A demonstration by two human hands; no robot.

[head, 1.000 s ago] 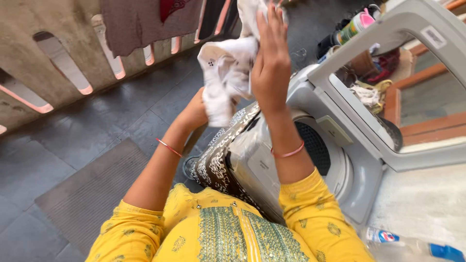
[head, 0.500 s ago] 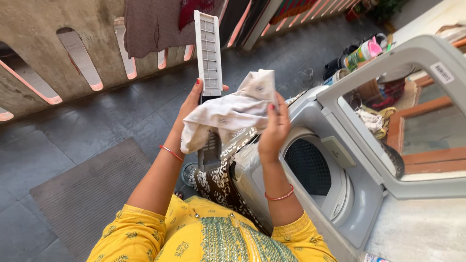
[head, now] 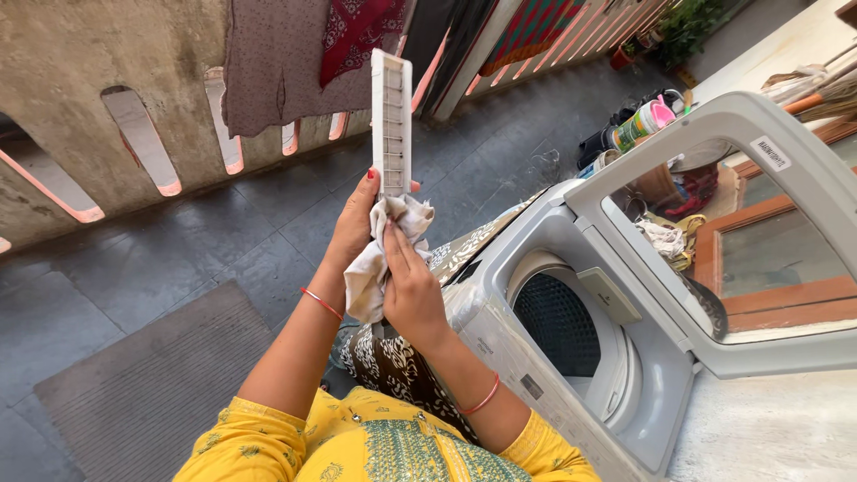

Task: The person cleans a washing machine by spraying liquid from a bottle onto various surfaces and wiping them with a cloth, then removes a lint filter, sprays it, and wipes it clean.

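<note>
Her left hand (head: 357,219) grips the long white filter panel (head: 391,125) upright above the open washing machine (head: 571,321) — her right hand (head: 412,286) presses a pale cloth (head: 379,259) around its lower end; the upper slats look unwiped.

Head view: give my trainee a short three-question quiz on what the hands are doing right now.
1. True or false: the lid of the washing machine is shut.
2. Which hand presses the cloth against the long white filter? A) left hand B) right hand C) neither
3. Fill in: the left hand grips the filter and holds it ____ (upright or flat).

Key
1. False: the lid stands open and the drum shows.
2. B: the right hand lies over the cloth.
3. Upright.
</note>
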